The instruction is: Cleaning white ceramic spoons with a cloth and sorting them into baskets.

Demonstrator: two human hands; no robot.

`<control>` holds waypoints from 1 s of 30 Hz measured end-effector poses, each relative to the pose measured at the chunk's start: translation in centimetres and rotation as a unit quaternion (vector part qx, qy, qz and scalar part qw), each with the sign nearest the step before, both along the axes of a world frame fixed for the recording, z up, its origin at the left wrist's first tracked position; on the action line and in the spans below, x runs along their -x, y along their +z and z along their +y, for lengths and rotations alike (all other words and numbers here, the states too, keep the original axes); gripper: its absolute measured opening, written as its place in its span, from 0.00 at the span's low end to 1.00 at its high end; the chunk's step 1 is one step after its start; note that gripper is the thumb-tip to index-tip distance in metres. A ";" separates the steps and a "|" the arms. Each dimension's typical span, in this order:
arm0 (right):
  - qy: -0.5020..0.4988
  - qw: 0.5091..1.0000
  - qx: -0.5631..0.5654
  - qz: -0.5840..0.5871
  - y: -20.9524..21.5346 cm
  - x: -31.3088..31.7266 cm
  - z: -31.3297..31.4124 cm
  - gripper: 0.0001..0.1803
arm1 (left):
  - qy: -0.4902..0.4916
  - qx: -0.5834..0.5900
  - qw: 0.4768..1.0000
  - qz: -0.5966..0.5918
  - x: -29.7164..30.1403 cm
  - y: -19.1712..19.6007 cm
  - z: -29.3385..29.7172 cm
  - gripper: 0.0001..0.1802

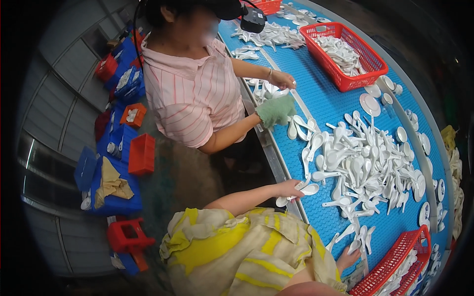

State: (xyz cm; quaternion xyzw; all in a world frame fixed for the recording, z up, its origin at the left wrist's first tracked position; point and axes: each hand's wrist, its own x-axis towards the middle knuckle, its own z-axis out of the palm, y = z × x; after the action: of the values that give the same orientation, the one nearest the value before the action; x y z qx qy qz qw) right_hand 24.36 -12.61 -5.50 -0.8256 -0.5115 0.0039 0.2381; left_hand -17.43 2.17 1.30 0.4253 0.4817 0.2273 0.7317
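Observation:
White ceramic soup spoons [355, 158] lie in a big loose heap on the blue belt [316, 222]. At the belt's near edge, my left hand [289, 189] is closed around a few white spoons [310, 189], whose bowls stick out past the fingers. Farther right, beside the red basket, my right hand [348, 258] has its fingers closed on one white spoon [354, 245]. Several other spoons [366, 237] lie just past that hand. Part of my right hand is hidden by my sleeve and the spoon.
A red basket [419, 256] of spoons stands close on my right; another red basket [340, 79] sits farther up the belt. To my left, a co-worker [192, 93] handles spoons, one hand in a green glove [276, 111]. Small plates [369, 104] line the far side. Behind are blue crates [118, 197].

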 end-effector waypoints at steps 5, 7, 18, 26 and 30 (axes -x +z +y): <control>0.001 1.000 -0.005 -0.010 -0.2 0.2 -0.1 0.21 | -0.023 0.016 1.000 -0.010 0.1 -0.8 0.2 0.15; -0.001 1.000 0.000 -0.012 -0.3 0.2 0.0 0.21 | -0.020 0.015 1.000 -0.014 0.2 -0.6 0.1 0.15; 0.008 0.999 -0.001 -0.037 -0.4 -0.2 0.0 0.22 | -0.035 -0.005 0.999 -0.013 0.2 -0.5 0.4 0.14; 0.013 0.999 0.001 -0.033 -0.5 -0.3 -0.3 0.22 | -0.022 0.004 1.000 -0.005 0.0 -0.4 0.1 0.14; -0.011 0.999 0.037 -0.027 -0.1 0.0 0.1 0.22 | -0.014 0.003 1.000 -0.017 0.1 0.0 0.1 0.14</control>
State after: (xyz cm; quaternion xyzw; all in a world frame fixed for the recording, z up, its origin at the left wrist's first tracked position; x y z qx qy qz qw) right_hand 24.38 -12.50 -5.64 -0.8394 -0.5078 -0.0017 0.1936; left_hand -17.56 2.24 1.30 0.4259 0.4636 0.2235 0.7441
